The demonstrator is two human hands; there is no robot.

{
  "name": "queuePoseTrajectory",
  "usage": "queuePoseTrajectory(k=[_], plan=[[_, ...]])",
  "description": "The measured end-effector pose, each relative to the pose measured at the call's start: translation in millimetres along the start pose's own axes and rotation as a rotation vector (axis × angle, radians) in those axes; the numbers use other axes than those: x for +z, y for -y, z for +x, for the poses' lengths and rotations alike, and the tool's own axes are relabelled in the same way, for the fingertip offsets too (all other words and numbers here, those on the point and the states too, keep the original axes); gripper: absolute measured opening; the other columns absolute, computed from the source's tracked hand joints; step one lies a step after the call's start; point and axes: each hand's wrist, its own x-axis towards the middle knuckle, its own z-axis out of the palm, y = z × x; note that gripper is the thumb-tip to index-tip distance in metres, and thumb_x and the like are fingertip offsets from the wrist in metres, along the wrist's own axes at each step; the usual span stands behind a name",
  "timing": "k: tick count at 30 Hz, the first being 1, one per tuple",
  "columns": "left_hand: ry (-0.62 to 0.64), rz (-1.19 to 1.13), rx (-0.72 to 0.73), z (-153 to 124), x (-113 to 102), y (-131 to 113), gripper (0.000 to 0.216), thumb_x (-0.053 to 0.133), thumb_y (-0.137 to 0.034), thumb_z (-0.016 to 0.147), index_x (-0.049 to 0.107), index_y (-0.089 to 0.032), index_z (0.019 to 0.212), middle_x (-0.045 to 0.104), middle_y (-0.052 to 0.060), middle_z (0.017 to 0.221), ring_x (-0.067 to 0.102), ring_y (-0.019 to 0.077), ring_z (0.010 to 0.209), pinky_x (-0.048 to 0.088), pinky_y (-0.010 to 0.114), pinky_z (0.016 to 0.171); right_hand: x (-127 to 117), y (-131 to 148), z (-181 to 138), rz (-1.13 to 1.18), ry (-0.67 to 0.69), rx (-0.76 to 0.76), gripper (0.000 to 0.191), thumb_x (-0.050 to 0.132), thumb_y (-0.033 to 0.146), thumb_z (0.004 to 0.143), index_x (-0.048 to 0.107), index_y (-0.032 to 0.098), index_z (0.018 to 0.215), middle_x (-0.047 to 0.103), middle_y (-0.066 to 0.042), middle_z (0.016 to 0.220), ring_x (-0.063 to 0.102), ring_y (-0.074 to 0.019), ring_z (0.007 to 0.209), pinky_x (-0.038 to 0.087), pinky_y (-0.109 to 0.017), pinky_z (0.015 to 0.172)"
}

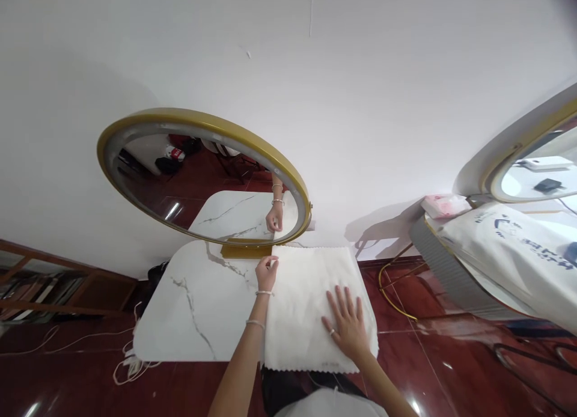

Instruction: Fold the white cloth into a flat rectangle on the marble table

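Pinching cloth (302,309) at its edge, left hand (267,275) beside roomy tabletop (166,321)

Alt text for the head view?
Right hand spread flat on a white, zigzag-edged cloth; left hand, fingers curled, at its far left corner. Cloth lies on a marble-patterned table before a gold-rimmed mirror.

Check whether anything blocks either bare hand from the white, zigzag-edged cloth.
Nothing visible does: the right hand lies flat on the cloth, and the left hand is at its left edge. The gold-rimmed oval mirror stands beyond.
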Motion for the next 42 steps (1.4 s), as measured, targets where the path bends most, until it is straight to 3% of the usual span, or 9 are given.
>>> queuePoseTrajectory(k=[5, 13, 19, 26, 29, 32, 35, 39, 42], plan=[[0.061, 0.037, 0.195, -33, 10, -18, 0.038, 0.048, -0.023, 0.087, 0.059, -0.023, 0.124, 0.054, 0.009, 0.133, 0.05, 0.0254, 0.122, 0.038, 0.043, 0.104, -2, 6, 3, 0.033, 0.015, 0.01, 0.071, 0.042, 0.043, 0.093, 0.005, 0.027, 0.152, 0.014, -0.009, 0.158, 0.011, -0.0357, 0.144, 0.018, -0.064, 0.11], [0.2, 0.243, 0.323, -30, 27, 1, 0.061, 0.047, -0.039, 0.09, 0.031, -0.02, 0.146, 0.021, 0.01, 0.157, 0.015, 0.0263, 0.145, 0.02, 0.047, 0.116, -18, 17, 5, 0.207, 0.277, -0.406, 0.073, 0.043, 0.06, 0.088, 0.015, 0.033, 0.15, 0.011, -0.007, 0.158, 0.007, -0.0361, 0.144, 0.004, -0.066, 0.111], [0.183, 0.263, 0.309, -15, -8, 47, 0.061, 0.046, -0.041, 0.091, 0.031, -0.02, 0.146, 0.018, 0.011, 0.158, 0.015, 0.0261, 0.145, 0.022, 0.046, 0.115, -10, 63, 17, 0.295, 0.36, -0.474, 0.078, 0.041, 0.067, 0.086, 0.014, 0.033, 0.15, 0.003, -0.009, 0.159, 0.0, -0.0388, 0.144, -0.006, -0.069, 0.108], [0.117, 0.327, 0.179, -2, -76, 150, 0.063, 0.042, -0.047, 0.092, 0.029, -0.02, 0.147, 0.013, 0.012, 0.159, 0.013, 0.0295, 0.146, 0.026, 0.05, 0.114, 20, 156, 53, 0.393, 0.384, -0.583, 0.079, 0.045, 0.067, 0.084, 0.015, 0.034, 0.15, 0.004, -0.006, 0.159, 0.001, -0.0375, 0.144, -0.006, -0.068, 0.109], [0.098, 0.33, 0.302, 6, -90, 167, 0.063, 0.035, -0.038, 0.095, 0.015, -0.015, 0.15, 0.012, 0.016, 0.158, 0.009, 0.0301, 0.146, 0.027, 0.054, 0.112, 30, 182, 61, 0.436, 0.39, -0.581, 0.078, 0.042, 0.068, 0.085, 0.014, 0.034, 0.15, 0.001, -0.007, 0.159, -0.001, -0.039, 0.144, -0.009, -0.069, 0.107], [0.225, 0.276, 0.557, 12, -75, 143, 0.056, 0.025, -0.018, 0.095, 0.016, -0.016, 0.15, 0.028, 0.012, 0.154, 0.016, 0.0214, 0.145, 0.027, 0.046, 0.114, 33, 186, 59, 0.442, 0.389, -0.545, 0.076, 0.04, 0.068, 0.087, 0.014, 0.035, 0.15, 0.001, -0.005, 0.159, -0.002, -0.0388, 0.144, -0.012, -0.068, 0.107], [0.362, 0.212, 0.743, 13, -37, 95, 0.054, 0.03, -0.021, 0.095, 0.025, -0.02, 0.148, 0.035, 0.006, 0.152, 0.022, 0.0165, 0.144, 0.026, 0.038, 0.116, 28, 174, 47, 0.404, 0.402, -0.49, 0.076, 0.041, 0.068, 0.086, 0.015, 0.035, 0.15, 0.003, -0.005, 0.159, -0.001, -0.038, 0.144, -0.014, -0.067, 0.107], [0.443, 0.145, 0.825, 13, 8, 41, 0.059, 0.042, -0.036, 0.092, 0.027, -0.02, 0.147, 0.024, 0.007, 0.156, 0.016, 0.022, 0.145, 0.021, 0.044, 0.118, 15, 155, 35, 0.349, 0.482, -0.392, 0.078, 0.043, 0.069, 0.084, 0.014, 0.037, 0.149, 0.001, -0.005, 0.159, -0.004, -0.0382, 0.144, -0.017, -0.067, 0.105], [0.464, 0.122, 0.824, 16, 17, 32, 0.06, 0.042, -0.037, 0.093, 0.025, -0.019, 0.148, 0.021, 0.009, 0.157, 0.013, 0.0231, 0.146, 0.019, 0.045, 0.118, 9, 153, 35, 0.344, 0.541, -0.383, 0.087, 0.048, 0.073, 0.078, 0.013, 0.037, 0.149, -0.004, -0.007, 0.159, -0.006, -0.0414, 0.143, -0.017, -0.071, 0.102]])
